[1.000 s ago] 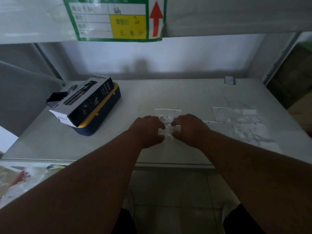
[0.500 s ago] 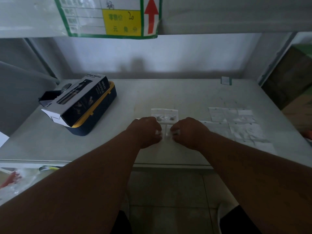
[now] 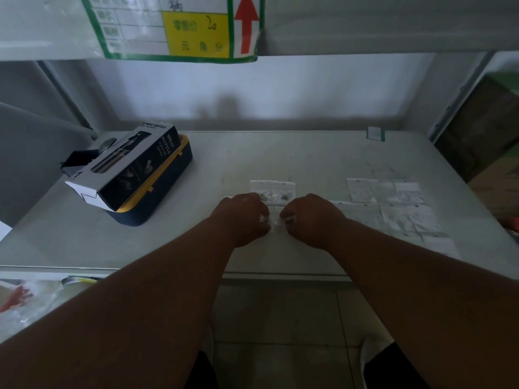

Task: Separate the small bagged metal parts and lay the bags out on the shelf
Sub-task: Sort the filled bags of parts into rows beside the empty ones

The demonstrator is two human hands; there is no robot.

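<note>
Clear plastic makes up the strip of small bags point(image 3: 273, 219) pinched between both hands just above the pale grey shelf point(image 3: 280, 155), and this strip serves as the landmark for everything else. The left hand point(image 3: 242, 217) has its fingers curled in a tight grip on the strip's left side, and the right hand point(image 3: 310, 219) has its fingers curled in the same tight grip on the right side; the 2 hands sit close together with only a narrow band of plastic showing between them. Just behind the strip, touching or nearly touching the shelf, lies a pair of joined bags point(image 3: 273, 190) with small dark metal parts visible inside. Well to the right of the strip, a group of flat bags point(image 3: 393, 204) is laid out in rows on the shelf surface, edges side by side; what they contain is too faint to make out. Well to the left and a little behind the strip, a black and white spray bottle box point(image 3: 127, 167) rests tilted on top of a dark blue case with a yellow rim point(image 3: 168, 186). Far behind and to the right of the strip, near the back edge, stands a small green-edged tag point(image 3: 375, 133). Above the strip, on the front of the upper shelf, hangs a green-bordered label with a yellow panel and a red arrow point(image 3: 196, 26).
</note>
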